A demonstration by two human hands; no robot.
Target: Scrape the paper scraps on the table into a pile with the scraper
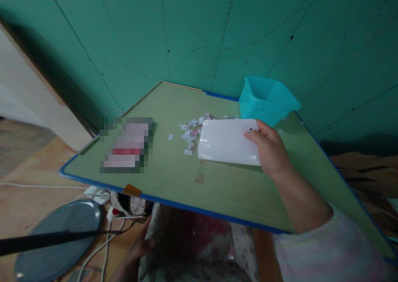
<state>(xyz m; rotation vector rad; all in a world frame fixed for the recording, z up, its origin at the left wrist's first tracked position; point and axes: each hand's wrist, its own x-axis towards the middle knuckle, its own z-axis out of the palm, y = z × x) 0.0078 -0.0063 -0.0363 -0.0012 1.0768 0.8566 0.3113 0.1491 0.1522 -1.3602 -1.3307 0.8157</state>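
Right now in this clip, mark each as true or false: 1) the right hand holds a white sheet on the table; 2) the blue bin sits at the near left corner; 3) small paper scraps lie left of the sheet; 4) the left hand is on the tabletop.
1) True: the right hand grips the white sheet at its right edge, on the green table.
2) False: the blue bin stands at the far right, behind the sheet.
3) True: the paper scraps lie by the sheet's left edge.
4) False: the left hand is below the table edge, on patterned fabric.
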